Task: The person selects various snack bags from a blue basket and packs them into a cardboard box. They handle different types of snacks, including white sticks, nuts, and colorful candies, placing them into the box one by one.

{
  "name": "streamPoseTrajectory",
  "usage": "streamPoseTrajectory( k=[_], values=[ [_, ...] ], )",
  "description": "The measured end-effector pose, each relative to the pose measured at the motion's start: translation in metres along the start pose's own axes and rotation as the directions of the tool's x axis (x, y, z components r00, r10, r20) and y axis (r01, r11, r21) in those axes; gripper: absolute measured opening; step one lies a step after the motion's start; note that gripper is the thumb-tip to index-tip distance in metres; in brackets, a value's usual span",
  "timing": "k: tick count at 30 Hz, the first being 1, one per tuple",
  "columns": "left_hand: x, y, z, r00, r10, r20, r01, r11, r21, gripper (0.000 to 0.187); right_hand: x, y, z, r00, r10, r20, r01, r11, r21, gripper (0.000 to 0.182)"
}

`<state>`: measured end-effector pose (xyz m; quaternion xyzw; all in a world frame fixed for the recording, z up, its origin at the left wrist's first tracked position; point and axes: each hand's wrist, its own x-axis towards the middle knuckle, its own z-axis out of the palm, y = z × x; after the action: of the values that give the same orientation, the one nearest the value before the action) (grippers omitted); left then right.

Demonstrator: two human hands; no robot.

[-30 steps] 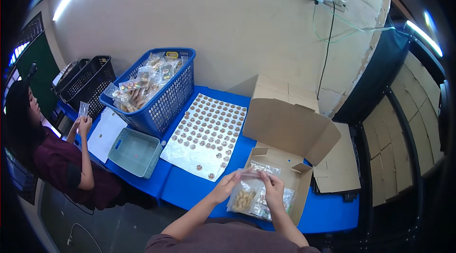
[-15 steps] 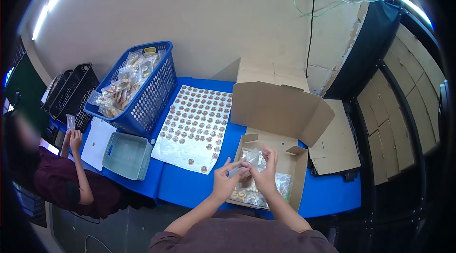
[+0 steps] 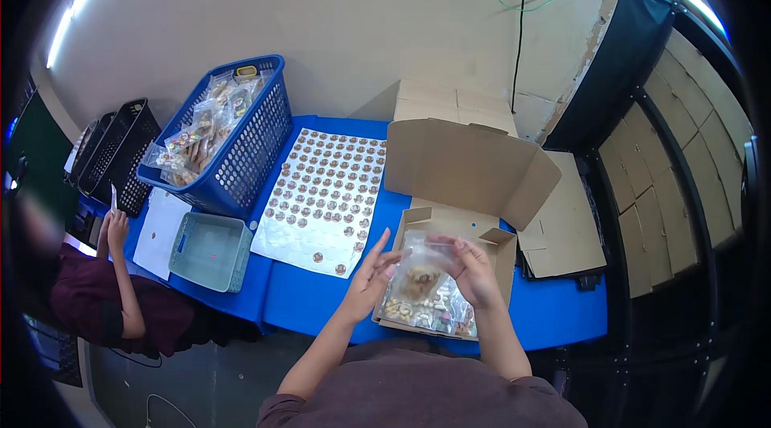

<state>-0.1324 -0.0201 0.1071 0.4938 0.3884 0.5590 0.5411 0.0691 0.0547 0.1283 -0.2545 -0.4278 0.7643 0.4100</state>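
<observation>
A clear zip-lock plastic bag [image 3: 419,277] with small brownish contents hangs upright over an open cardboard box [image 3: 501,277]. My right hand [image 3: 477,274] pinches the bag by its upper right corner. At the bag's left side is my left hand [image 3: 367,279], open, its fingers stretched out and the fingertips close to the bag's edge. Below the bag, several clear packets of pale, nut-like pieces [image 3: 426,317] lie in the box. Part of them is hidden behind the bag and my right hand.
Left of the box lies a white sheet of round stickers [image 3: 289,245]. Beyond stand a blue basket [image 3: 255,141] full of filled bags, a grey-green tray [image 3: 233,267] and black baskets [image 3: 128,147]. Flat cardboard [image 3: 566,247] lies right. At far left, another person [image 3: 96,291] holds a small bag.
My left hand has come off the bag and its fingers have spread. The bag now hangs from my right hand, its filled lower part showing. The view has tilted slightly.
</observation>
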Motion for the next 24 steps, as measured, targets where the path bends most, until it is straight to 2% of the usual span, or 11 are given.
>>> streamPoseTrajectory(
  k=[1,2,3,5,6,9,11,16,19,21,24],
  values=[
    [0.000,0.000,0.000,0.999,0.004,0.032,-0.001,0.994,-0.105,0.068,-0.001,-0.004,0.002,0.999,-0.029,-0.032,0.032,0.994,0.105,0.038],
    [-0.001,-0.002,0.007,0.998,-0.052,-0.035,0.050,0.998,-0.036,0.065,-0.001,-0.005,0.005,0.998,-0.049,-0.032,0.053,0.993,0.108,0.037],
    [-0.002,-0.005,0.010,0.998,-0.050,-0.035,0.049,0.998,-0.035,0.065,-0.001,-0.001,0.005,0.998,-0.050,-0.031,0.053,0.993,0.108,0.037],
    [-0.001,-0.013,0.014,0.977,-0.213,0.010,0.208,0.961,0.181,0.054,0.000,0.009,0.001,0.990,-0.072,-0.122,0.084,0.992,0.091,0.038],
    [-0.001,-0.013,0.019,0.972,-0.232,-0.024,0.233,0.956,0.176,0.041,0.000,0.014,0.002,0.990,-0.076,-0.119,0.086,0.992,0.089,0.038],
    [-0.002,-0.025,0.026,0.981,-0.130,-0.141,0.132,0.991,0.006,0.034,-0.004,0.023,0.012,0.963,-0.185,-0.197,0.190,0.982,0.006,0.036],
    [0.001,-0.033,0.026,0.981,-0.093,-0.169,0.089,0.996,-0.031,0.031,-0.016,0.021,0.024,0.986,-0.156,-0.061,0.134,0.952,-0.274,0.035],
    [-0.003,-0.032,0.031,0.971,-0.070,-0.230,0.068,0.998,-0.017,0.028,-0.016,0.033,0.015,0.989,-0.044,-0.139,0.025,0.990,-0.139,0.028],
    [-0.004,-0.028,0.032,0.978,-0.103,-0.181,0.075,0.985,-0.156,0.032,-0.015,0.037,0.011,0.988,-0.067,-0.142,0.047,0.989,-0.141,0.027],
    [-0.008,-0.015,0.034,0.994,-0.097,-0.056,0.104,0.986,0.131,0.039,-0.016,0.043,0.004,0.983,-0.089,-0.157,0.072,0.991,-0.114,0.027],
    [-0.012,-0.017,0.033,0.989,-0.149,0.010,0.143,0.966,0.216,0.052,-0.012,0.040,0.005,0.956,-0.082,-0.282,0.107,0.991,0.076,0.024]
  ],
)
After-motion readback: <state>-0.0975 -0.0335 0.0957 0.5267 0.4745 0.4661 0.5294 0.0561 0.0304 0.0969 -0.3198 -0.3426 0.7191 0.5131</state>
